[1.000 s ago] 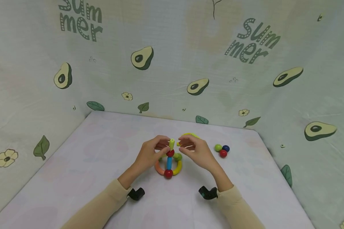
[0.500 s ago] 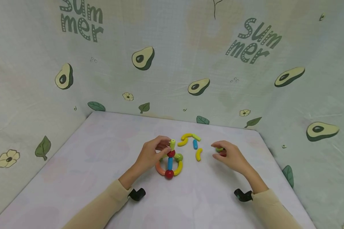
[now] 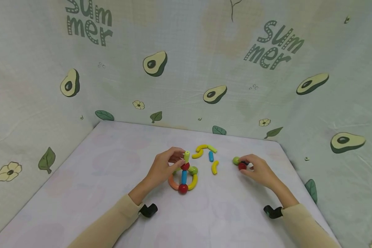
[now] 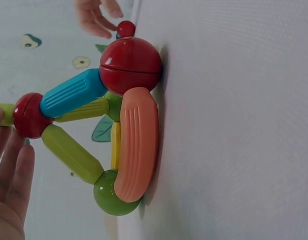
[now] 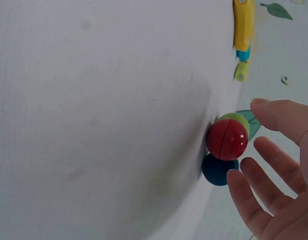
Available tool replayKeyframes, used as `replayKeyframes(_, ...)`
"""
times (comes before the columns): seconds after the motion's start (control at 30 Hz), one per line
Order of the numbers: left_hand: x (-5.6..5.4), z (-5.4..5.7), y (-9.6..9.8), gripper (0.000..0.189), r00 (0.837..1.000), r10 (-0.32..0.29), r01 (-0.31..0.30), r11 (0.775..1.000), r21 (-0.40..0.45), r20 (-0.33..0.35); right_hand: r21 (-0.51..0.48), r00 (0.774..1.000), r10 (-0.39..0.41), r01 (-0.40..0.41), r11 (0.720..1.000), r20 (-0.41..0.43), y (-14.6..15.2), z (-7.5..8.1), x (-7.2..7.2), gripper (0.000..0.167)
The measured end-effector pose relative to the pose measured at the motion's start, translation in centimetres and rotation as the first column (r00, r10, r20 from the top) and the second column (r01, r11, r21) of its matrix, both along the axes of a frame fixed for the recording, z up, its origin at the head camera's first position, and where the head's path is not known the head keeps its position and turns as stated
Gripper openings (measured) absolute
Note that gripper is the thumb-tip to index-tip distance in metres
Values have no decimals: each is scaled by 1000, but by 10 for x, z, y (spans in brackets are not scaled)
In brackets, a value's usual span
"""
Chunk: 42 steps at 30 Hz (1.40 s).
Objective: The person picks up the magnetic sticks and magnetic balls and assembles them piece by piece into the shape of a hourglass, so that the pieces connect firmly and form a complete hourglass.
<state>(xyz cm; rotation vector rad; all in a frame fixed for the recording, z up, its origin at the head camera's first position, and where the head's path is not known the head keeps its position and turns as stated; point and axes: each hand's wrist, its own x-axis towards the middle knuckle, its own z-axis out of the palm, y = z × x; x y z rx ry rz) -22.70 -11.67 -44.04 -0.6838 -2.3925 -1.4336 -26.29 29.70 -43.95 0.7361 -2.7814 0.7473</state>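
My left hand pinches an upright light-green rod at the top of a ball-and-rod toy structure. The rod stands on a red ball, from which a blue rod and green rods slope down. The base is a ring of curved rods, one orange and one yellow, joined by red and green balls. My right hand is at a cluster of loose balls, fingers spread. The cluster holds a red ball, a green ball and a dark blue ball, its fingertips right beside the blue one.
Between the structure and the loose balls lie yellow curved rods, a short blue rod and a light-green rod. A printed cloth hangs behind and beside the white-covered table.
My right hand has moved from beside the structure's top rightward to the loose balls, uncovering the loose rods. My left hand stays on the light-green rod.
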Motion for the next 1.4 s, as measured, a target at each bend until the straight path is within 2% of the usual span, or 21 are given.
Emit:
replayKeyframes(0.2,0,-1,0,33,1000,-8,8,1000,2,-5,21,998,-31,30,999,56,1,-3,-3,39)
replayKeyframes(0.33,0,0,0,34,1000,-16,16,1000,11,-11,28,997,-40,39,999,61,2,-6,-4,39)
replayKeyframes(0.7,1,1,0,33,1000,4,-4,1000,4,5,48,990,-42,36,998,134,1,-11,-3,35)
replayKeyframes(0.87,1,0,0,34,1000,-6,6,1000,6,-3,52,991,-48,42,998,127,-3,-11,0,33)
replayKeyframes(1.0,0,0,0,33,1000,-10,10,1000,7,-9,57,995,-38,33,998,91,-13,-5,4,35)
replayKeyframes(1.13,0,-1,0,33,1000,-6,6,1000,4,-5,28,998,-19,17,999,65,-31,8,10,38)
replayKeyframes(1.27,-1,-2,0,33,1000,1,-1,1000,2,4,-35,999,10,-8,999,53,-52,22,13,40)
replayKeyframes(1.4,-1,-2,1,33,1000,1,-2,1000,5,7,-125,997,72,-67,990,36,-75,36,16,40)
